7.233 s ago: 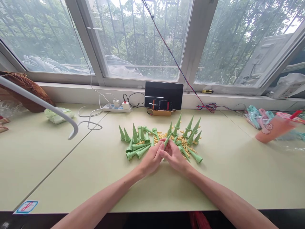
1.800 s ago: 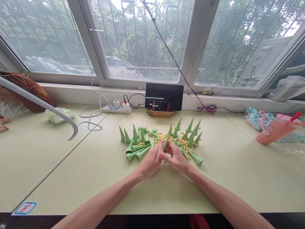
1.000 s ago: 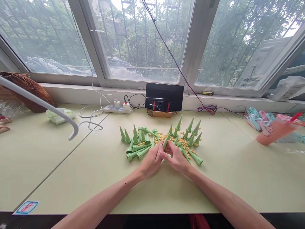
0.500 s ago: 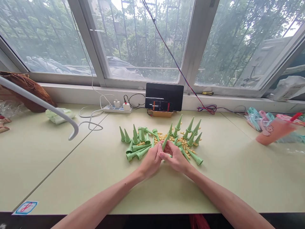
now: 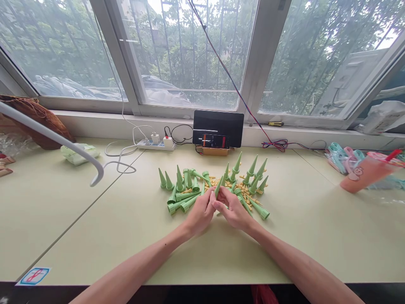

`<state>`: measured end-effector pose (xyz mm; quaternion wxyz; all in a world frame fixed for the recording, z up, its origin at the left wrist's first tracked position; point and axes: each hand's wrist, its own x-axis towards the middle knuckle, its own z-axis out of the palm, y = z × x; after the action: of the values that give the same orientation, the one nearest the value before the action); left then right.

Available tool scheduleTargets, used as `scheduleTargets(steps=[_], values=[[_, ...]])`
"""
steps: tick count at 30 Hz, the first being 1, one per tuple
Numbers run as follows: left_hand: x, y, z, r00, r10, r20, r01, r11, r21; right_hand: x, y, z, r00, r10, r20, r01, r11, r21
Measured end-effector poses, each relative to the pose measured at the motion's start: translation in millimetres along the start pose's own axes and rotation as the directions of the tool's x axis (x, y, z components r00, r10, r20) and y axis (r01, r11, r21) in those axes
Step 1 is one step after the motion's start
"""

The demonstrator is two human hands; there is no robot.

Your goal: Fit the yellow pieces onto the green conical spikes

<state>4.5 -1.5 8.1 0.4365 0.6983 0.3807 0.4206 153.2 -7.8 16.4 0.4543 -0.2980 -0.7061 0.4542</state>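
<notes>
My left hand [image 5: 203, 210] and my right hand [image 5: 234, 210] meet at the near edge of a pile. Both are closed around one green plastic watering spike [image 5: 218, 188], its pointed tip up and its lower end hidden by the fingers. Left of them lie several green spikes [image 5: 189, 203], some on their sides, others standing on their caps [image 5: 169, 182]. More spikes stand upright on the right [image 5: 251, 169], and one lies near my right hand [image 5: 259, 209]. Small yellow plastic valve pieces [image 5: 255, 201] are scattered among them.
Behind the pile a phone [image 5: 215, 141] leans on a dark tablet [image 5: 218, 120]. A power strip [image 5: 157, 145] with cables is to its left. A white curved rod [image 5: 53, 137] juts in from the left. A cup with an orange drink [image 5: 363, 174] stands at right.
The held spike has shifted slightly left and lower, and its tip now shows beside another spike behind it. My hands stay nearly in place, with small finger movement.
</notes>
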Motion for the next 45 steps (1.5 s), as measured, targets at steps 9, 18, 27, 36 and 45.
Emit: scheduleTargets(steps=[9,18,27,36,45], values=[[-1.1,3.9,-0.6,0.999,-0.037,0.004,0.037,0.998,-0.055,-1.5,6.0,2.4,0.999,0.009,-0.053,-0.010,1.000,-0.026],[-2.4,7.4,1.2,0.994,-0.096,-0.054,0.082,0.973,-0.217,-1.9,7.2,4.2,0.989,-0.012,-0.147,-0.004,0.995,-0.103],[1.0,2.1,0.2,0.989,-0.081,-0.121,0.064,0.989,-0.136,0.8,18.7,2.7,0.937,-0.007,-0.348,-0.044,0.989,-0.139],[-0.7,2.4,3.0,0.987,-0.083,-0.135,0.069,0.991,-0.112,-1.5,17.5,4.2,0.947,0.062,-0.314,-0.099,0.990,-0.105],[0.3,-1.8,1.5,0.988,-0.056,-0.147,0.055,0.998,-0.009,-3.5,20.8,5.3,0.945,0.043,-0.325,-0.079,0.992,-0.099]])
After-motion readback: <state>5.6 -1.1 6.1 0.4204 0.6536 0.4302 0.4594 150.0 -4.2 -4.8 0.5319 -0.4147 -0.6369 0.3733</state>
